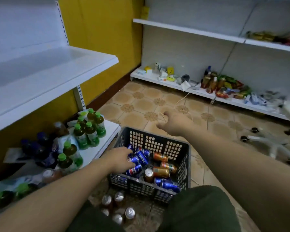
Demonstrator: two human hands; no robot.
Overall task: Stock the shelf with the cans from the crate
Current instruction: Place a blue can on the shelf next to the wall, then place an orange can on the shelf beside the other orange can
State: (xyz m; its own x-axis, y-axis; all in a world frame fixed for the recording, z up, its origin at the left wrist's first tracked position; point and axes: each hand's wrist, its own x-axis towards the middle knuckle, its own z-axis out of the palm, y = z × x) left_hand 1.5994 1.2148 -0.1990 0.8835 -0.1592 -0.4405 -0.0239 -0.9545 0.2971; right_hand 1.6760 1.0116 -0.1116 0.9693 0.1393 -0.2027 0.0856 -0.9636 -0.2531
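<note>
Head view: left hand (120, 159) on blue cans (138, 160) in crate (157, 141), right hand (175, 123) outstretched.

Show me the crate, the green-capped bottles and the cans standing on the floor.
crate (159, 142), head view, far wall.
green-capped bottles (90, 131), head view, middle bottle's label.
floor cans (130, 213), head view, one can's silver top.

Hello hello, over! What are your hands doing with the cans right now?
Left hand down in the crate, on the blue cans, grip unclear. Right hand open, beyond the crate, holding nothing. Nothing in the way.
</note>
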